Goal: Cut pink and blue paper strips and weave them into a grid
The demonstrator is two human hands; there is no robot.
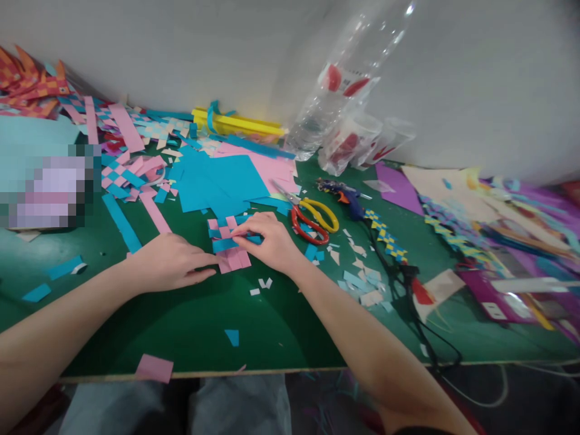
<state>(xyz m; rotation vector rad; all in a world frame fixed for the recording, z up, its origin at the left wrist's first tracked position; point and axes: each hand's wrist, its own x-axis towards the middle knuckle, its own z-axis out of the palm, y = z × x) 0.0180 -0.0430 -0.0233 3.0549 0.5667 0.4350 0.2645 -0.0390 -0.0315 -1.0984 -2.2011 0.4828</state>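
A small woven piece of pink and blue paper strips lies on the green table in front of me. My right hand is at its right side, thumb and index finger pinched on a strip of paper at the weave; the fingers partly hide that strip. From the left, my left hand lies low with its fingers stretched out, the fingertips at the left edge of the weave and nothing held in them. Behind the left hand are a loose pink strip and a blue strip.
Red-and-yellow scissors and a glue gun with a black cord lie to the right. Blue paper sheets are stacked behind the hands. A plastic bottle and bagged cups stand by the wall. Paper scraps litter the green table.
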